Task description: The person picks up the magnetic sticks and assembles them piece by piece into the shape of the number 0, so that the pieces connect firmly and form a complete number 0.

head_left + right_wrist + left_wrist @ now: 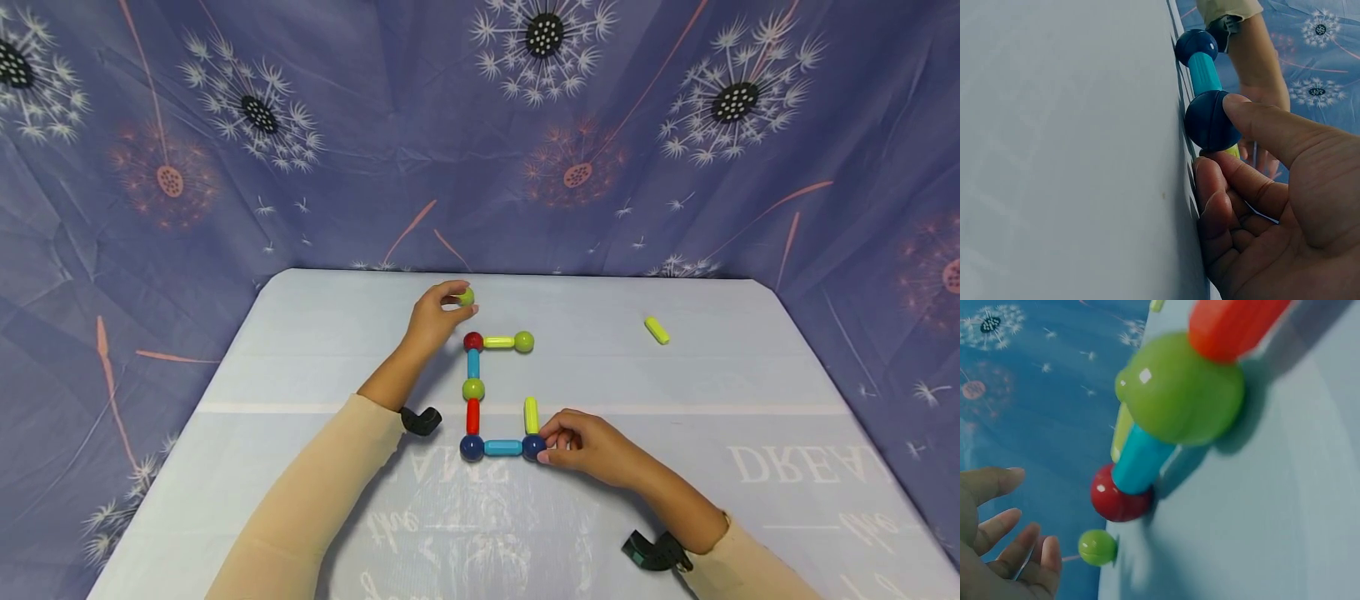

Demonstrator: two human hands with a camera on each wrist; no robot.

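Note:
On the table lies a joined figure of coloured balls and rods. My right hand [596,448] pinches the dark blue ball [1210,122] at its near right corner between thumb and fingers. From that ball a yellow rod [531,414] points away and a light blue rod [503,447] runs left to another dark blue ball [472,447]. A red rod [472,416], green ball [473,389], blue rod [473,363] and red ball [473,342] form the left side. Beside a loose green ball [1097,547], my left hand [438,315] has its fingers spread loosely; the left wrist view shows a gap between them.
A yellow rod [498,342] joins the red ball to a green ball [524,342] at the figure's far right. A loose yellow rod [657,330] lies farther right on the white table [300,333]. A patterned cloth [420,167] hangs behind the table's far edge.

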